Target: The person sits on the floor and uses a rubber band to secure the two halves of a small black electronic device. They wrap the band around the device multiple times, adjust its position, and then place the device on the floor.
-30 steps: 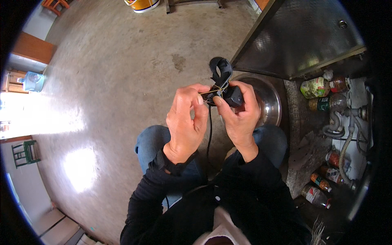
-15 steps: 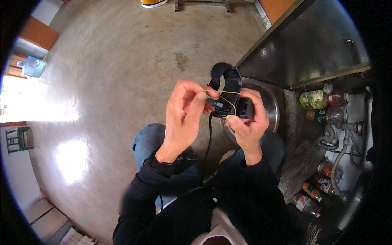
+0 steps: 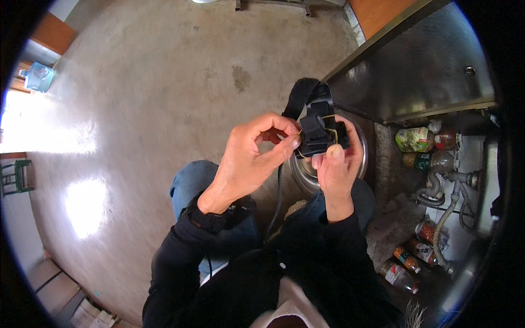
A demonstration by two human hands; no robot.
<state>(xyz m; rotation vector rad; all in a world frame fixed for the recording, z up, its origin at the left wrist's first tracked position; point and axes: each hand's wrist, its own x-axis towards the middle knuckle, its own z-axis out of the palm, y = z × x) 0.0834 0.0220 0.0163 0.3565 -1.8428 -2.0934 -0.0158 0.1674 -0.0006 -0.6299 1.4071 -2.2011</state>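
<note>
A small black device (image 3: 315, 127) with a looped black strap (image 3: 298, 101) is held up in front of me, above my knees. A thin yellowish rubber band (image 3: 328, 116) runs across it. My right hand (image 3: 340, 175) grips the device's right side, its thumb pressing near the band. At the device's left edge, my left hand (image 3: 246, 156) pinches a stretch of the band between thumb and forefinger. A black cable (image 3: 279, 191) hangs below the device. The underside of the device is hidden.
Below my right hand, a round metal basin (image 3: 363, 158) stands on the floor. An open metal cabinet door (image 3: 410, 71) slants at the upper right. Several bottles (image 3: 413, 140) and grey hoses (image 3: 448, 210) lie inside the cabinet. A blue water jug (image 3: 39, 77) sits far left.
The device has turned and tilted in my right hand. My left hand has drawn the band, earlier stretched above the device, down to its left edge. The view has shifted slightly.
</note>
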